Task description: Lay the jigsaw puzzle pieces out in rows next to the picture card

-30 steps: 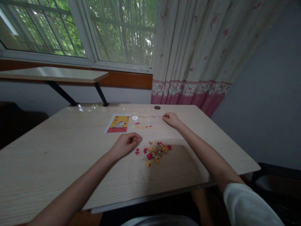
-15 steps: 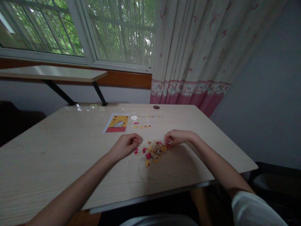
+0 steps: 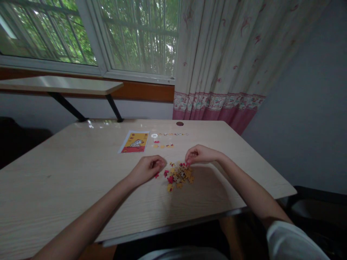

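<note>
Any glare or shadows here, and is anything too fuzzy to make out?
Head view: glare on the table by the shelf supports; same view: a shadow right of the puzzle pile; same view: too fuzzy to tell whether the right hand holds anything.

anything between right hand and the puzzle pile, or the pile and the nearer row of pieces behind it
Nothing visible stands between the right hand and the puzzle pile; the hand is at its far right edge. Nothing visible blocks the direct way to the nearer row either, though the left hand is close on the left.
</note>
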Motion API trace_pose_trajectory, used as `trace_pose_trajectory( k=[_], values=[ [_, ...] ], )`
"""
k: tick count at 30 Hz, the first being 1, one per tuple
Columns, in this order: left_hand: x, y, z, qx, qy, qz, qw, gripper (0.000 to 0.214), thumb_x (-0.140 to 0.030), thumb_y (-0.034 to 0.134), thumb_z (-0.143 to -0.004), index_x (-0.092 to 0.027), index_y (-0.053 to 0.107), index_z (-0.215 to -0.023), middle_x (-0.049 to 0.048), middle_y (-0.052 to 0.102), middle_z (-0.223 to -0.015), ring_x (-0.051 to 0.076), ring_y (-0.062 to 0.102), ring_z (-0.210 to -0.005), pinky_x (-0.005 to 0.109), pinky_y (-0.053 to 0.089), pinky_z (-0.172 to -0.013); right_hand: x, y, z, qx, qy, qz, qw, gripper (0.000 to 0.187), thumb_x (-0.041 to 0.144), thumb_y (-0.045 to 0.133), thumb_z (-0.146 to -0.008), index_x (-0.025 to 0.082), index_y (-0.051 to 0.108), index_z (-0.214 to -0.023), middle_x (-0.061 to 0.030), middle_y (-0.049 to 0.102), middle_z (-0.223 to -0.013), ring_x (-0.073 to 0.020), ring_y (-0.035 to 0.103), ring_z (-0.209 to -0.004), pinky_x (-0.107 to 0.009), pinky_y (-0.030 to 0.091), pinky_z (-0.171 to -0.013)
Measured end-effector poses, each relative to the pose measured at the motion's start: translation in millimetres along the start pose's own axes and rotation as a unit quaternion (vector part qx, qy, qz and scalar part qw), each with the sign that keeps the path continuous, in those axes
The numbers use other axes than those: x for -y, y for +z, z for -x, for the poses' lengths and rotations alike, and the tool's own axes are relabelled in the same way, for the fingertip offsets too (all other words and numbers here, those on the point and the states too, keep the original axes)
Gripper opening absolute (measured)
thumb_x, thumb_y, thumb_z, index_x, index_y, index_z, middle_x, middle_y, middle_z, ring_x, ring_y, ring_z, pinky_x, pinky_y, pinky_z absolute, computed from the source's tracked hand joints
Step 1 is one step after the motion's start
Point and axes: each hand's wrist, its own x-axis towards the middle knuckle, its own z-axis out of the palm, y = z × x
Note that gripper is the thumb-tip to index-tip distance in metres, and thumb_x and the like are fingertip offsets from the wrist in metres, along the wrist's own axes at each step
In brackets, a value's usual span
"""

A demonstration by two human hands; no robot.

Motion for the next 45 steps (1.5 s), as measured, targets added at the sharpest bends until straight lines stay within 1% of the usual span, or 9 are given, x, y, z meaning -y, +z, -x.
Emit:
trace_pose_trajectory(
  k=[5,9,12,17,22,28,32,37,45],
  values=[
    [-8,6.3,-1,0.023,-0.036,0.049,0.998,0.026,-0.034,0.051,-0.079,-0.012,0.064,-0.081,-0.0021,0.052,-0.055,0.007,0.038,-0.046,0.018,0.028,-0.044,1,32,-22,-0.158,-0.044,-0.108,0.98,0.029,0.036,0.074,-0.06,0.013,0.065,-0.074,-0.0015,0.065,-0.068,-0.0075,0.057,-0.059,-0.021,0.044,-0.06],
    [-13,11.6,-2,0.015,-0.054,0.093,0.994,0.03,-0.039,0.054,-0.077,-0.011,0.065,-0.08,-0.0031,0.05,-0.053,0.007,0.034,-0.045,0.018,0.025,-0.043,2,56,-32,-0.188,-0.04,-0.122,0.974,0.033,0.04,0.074,-0.058,0.013,0.066,-0.075,-0.0006,0.063,-0.062,-0.0067,0.053,-0.052,-0.02,0.041,-0.052],
    [-11,13.3,-3,0.006,-0.069,0.127,0.989,0.03,-0.04,0.056,-0.075,-0.011,0.064,-0.077,-0.0038,0.048,-0.051,0.006,0.033,-0.043,0.018,0.024,-0.041,3,65,-32,-0.198,-0.062,-0.104,0.973,0.031,0.04,0.071,-0.063,0.013,0.067,-0.077,-0.0014,0.064,-0.065,-0.0075,0.054,-0.055,-0.021,0.042,-0.054],
    [-2,12.7,-5,-0.032,-0.077,0.177,0.981,0.025,-0.035,0.058,-0.071,-0.011,0.062,-0.073,-0.0038,0.047,-0.051,0.007,0.036,-0.044,0.018,0.027,-0.042,4,65,-28,-0.256,-0.145,0.085,0.952,0.024,0.035,0.067,-0.07,0.018,0.068,-0.087,-0.0018,0.067,-0.076,-0.0098,0.057,-0.066,-0.023,0.044,-0.065],
    [0,11.5,-5,-0.045,-0.079,0.198,0.976,0.019,-0.031,0.058,-0.07,-0.011,0.061,-0.072,-0.003,0.049,-0.053,0.006,0.037,-0.045,0.018,0.028,-0.043,-1,61,-29,-0.312,-0.233,0.314,0.866,0.019,0.035,0.068,-0.072,0.022,0.068,-0.087,-0.0003,0.068,-0.077,-0.0121,0.059,-0.074,-0.027,0.038,-0.073],
    [-3,11.5,-4,-0.019,-0.073,0.198,0.977,0.024,-0.035,0.057,-0.072,-0.012,0.061,-0.073,-0.0033,0.048,-0.053,0.006,0.037,-0.045,0.018,0.028,-0.042,-10,62,-31,-0.318,-0.281,0.411,0.807,0.021,0.04,0.057,-0.081,0.025,0.067,-0.091,0.0011,0.069,-0.079,-0.0118,0.059,-0.076,-0.027,0.034,-0.073],
    [-2,3.2,-2,0.0,-0.065,0.136,0.989,0.031,-0.04,0.052,-0.077,-0.011,0.062,-0.076,-0.0025,0.05,-0.054,0.007,0.037,-0.046,0.019,0.028,-0.043,-9,56,-30,-0.328,-0.29,0.415,0.798,0.021,0.041,0.057,-0.081,0.024,0.068,-0.088,-0.0001,0.069,-0.079,-0.0119,0.059,-0.075,-0.027,0.033,-0.075],
    [8,-20.6,1,0.03,-0.013,-0.018,0.999,0.024,-0.033,0.051,-0.078,-0.013,0.065,-0.08,0.0003,0.058,-0.062,0.009,0.042,-0.052,0.02,0.032,-0.049,-2,37,-17,-0.387,-0.269,0.387,0.793,0.023,0.041,0.057,-0.081,0.022,0.067,-0.087,-0.0027,0.069,-0.082,-0.0141,0.059,-0.078,-0.029,0.034,-0.077],
    [19,-39.8,5,0.11,0.053,-0.1,0.987,0.025,-0.035,0.053,-0.079,-0.019,0.064,-0.095,0.0025,0.06,-0.077,0.013,0.051,-0.065,0.024,0.041,-0.061,-1,16,-3,-0.43,-0.194,0.323,0.821,0.02,0.039,0.058,-0.081,0.025,0.066,-0.092,-0.0036,0.068,-0.093,-0.0183,0.056,-0.089,-0.036,0.033,-0.087]
  ],
)
